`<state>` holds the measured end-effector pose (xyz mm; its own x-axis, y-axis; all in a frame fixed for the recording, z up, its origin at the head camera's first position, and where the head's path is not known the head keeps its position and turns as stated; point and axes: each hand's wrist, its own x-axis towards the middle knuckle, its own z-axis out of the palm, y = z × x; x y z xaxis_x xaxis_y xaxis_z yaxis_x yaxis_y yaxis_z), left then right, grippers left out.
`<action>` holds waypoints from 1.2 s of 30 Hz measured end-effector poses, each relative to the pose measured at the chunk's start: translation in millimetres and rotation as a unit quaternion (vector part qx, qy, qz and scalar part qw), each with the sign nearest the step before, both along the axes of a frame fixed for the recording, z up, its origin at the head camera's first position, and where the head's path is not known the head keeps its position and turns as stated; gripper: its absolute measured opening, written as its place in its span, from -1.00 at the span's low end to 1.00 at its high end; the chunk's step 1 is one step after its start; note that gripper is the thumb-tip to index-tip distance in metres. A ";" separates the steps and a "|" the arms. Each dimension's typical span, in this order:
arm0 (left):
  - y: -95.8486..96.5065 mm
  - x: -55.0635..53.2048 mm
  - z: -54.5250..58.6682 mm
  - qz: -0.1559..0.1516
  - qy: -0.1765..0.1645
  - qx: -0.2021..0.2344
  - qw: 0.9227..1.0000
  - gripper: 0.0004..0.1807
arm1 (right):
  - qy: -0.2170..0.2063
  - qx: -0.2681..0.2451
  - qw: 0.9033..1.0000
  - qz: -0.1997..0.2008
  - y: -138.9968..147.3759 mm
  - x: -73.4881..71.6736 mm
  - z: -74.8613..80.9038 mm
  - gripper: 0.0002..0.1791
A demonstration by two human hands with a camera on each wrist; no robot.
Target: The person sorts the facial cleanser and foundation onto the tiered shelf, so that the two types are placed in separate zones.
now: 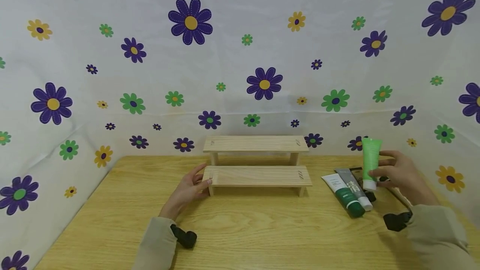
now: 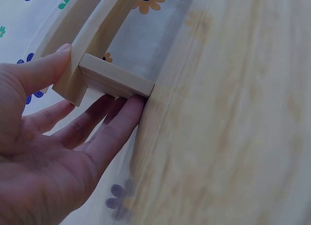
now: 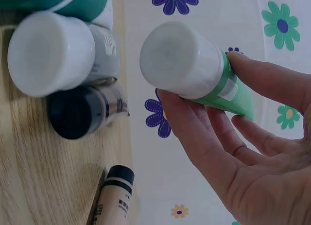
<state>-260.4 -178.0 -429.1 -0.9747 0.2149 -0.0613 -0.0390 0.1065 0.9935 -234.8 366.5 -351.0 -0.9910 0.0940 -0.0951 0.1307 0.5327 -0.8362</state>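
Note:
A two-step wooden shelf (image 1: 258, 176) stands at the back of the table. My left hand (image 1: 190, 191) holds the left end of its lower step; in the left wrist view the thumb lies on the board (image 2: 73, 84) and the fingers touch the leg (image 2: 116, 79) below. On the right, my right hand (image 1: 403, 174) grips a light green squeeze tube (image 1: 371, 155) between thumb and fingers. The tube is raised off the table, its white cap (image 3: 170, 57) downward.
Beside the right hand lie a white and green tube (image 1: 343, 193), a grey tube (image 1: 353, 186) with a white cap and a black-capped tube (image 3: 75, 113). A beige tube (image 3: 114, 200) with a black cap lies apart. A flowered sheet (image 1: 232, 61) hangs behind the wooden table (image 1: 247, 232).

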 end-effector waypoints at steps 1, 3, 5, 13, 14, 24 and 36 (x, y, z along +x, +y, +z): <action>-0.3 -0.1 0.0 0.001 0.000 0.000 1.000 -0.28 | 0.004 -0.001 1.000 0.002 -2.0 -0.2 -0.8 -0.06; -1.3 -0.4 -0.6 0.000 -0.002 0.000 1.000 -0.28 | 0.014 -0.006 1.000 0.006 -5.8 0.1 -2.3 -0.05; -3.0 -1.0 -1.8 -0.003 -0.001 0.000 1.000 -0.27 | 0.023 -0.011 1.000 0.011 -9.6 0.3 -3.4 -0.04; -3.6 -1.2 -3.8 -0.009 0.008 -0.005 1.000 -0.27 | 0.047 -0.024 0.999 0.003 -29.2 0.9 0.6 -0.04; -3.4 -1.4 -4.2 -0.008 0.008 -0.004 1.000 -0.27 | 0.050 -0.026 0.998 0.002 -31.9 0.8 1.0 -0.05; -4.2 1.4 -1.3 -0.012 0.008 0.001 1.000 -0.28 | 0.071 -0.034 0.997 -0.012 -57.8 -4.6 5.6 -0.05; -2.7 -0.5 -3.4 0.003 0.008 -0.006 1.000 -0.27 | 0.106 -0.065 0.992 -0.017 -82.2 -11.3 8.5 -0.07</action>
<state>-260.9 -180.7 -432.5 -0.9767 0.2090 -0.0482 -0.0235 0.1191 0.9926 -246.1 284.3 -342.4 -0.9865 0.1288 0.1009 -0.0386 0.4164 -0.9084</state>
